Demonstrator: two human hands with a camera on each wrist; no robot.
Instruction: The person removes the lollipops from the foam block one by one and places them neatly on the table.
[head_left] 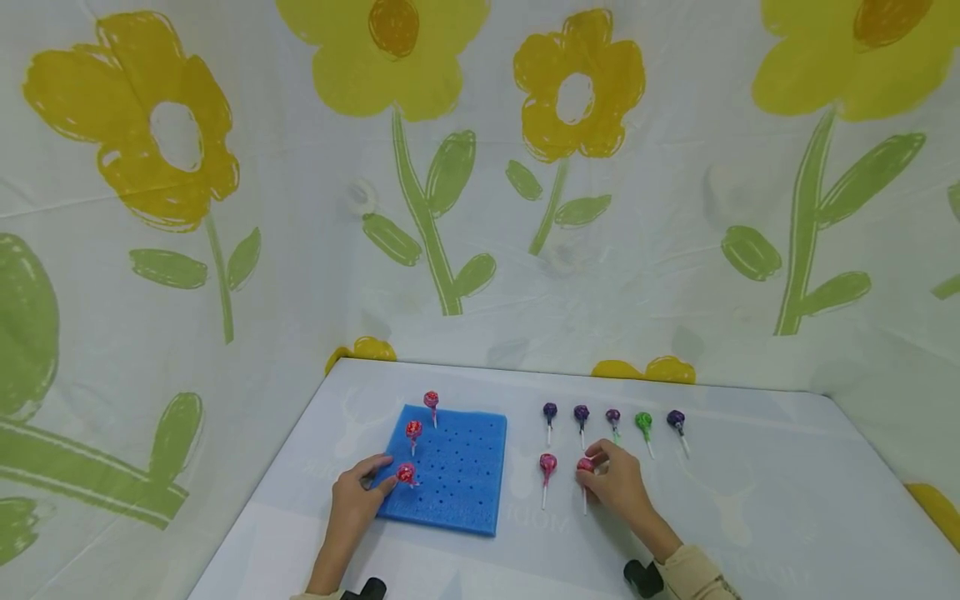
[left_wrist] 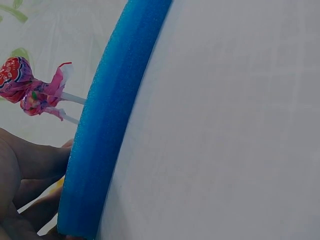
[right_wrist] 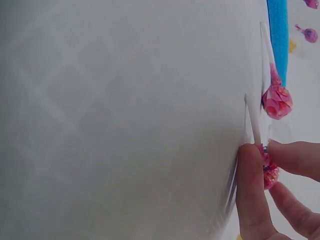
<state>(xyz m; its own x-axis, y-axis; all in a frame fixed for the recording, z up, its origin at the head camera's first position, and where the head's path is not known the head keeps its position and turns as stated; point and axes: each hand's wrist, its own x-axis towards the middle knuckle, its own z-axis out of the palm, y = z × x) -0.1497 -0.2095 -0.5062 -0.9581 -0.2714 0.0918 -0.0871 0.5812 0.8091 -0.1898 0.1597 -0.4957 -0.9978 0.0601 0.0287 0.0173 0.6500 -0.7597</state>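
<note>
My left hand (head_left: 358,496) holds the left edge of a blue foam board (head_left: 468,475) lying flat on the table, its fingers bent against the edge. The left wrist view shows those fingers beside the board's side (left_wrist: 107,115). Three red lollipops stand along the board's left: back (head_left: 431,399), middle (head_left: 413,430) and front (head_left: 406,473), by my thumb. My right hand (head_left: 618,482) pinches a pink lollipop (head_left: 585,464) between thumb and fingers, near its head, low over the table; the stick points toward me. Another pink lollipop (head_left: 548,463) lies left of it.
Behind my right hand lies a row of lollipops: dark purple ones (head_left: 550,410) (head_left: 581,412), a small purple one (head_left: 612,415), a green one (head_left: 643,421) and another dark one (head_left: 677,418). The white table (head_left: 780,483) meets a flower-printed curtain (head_left: 637,292). Rows of small holes dot the board.
</note>
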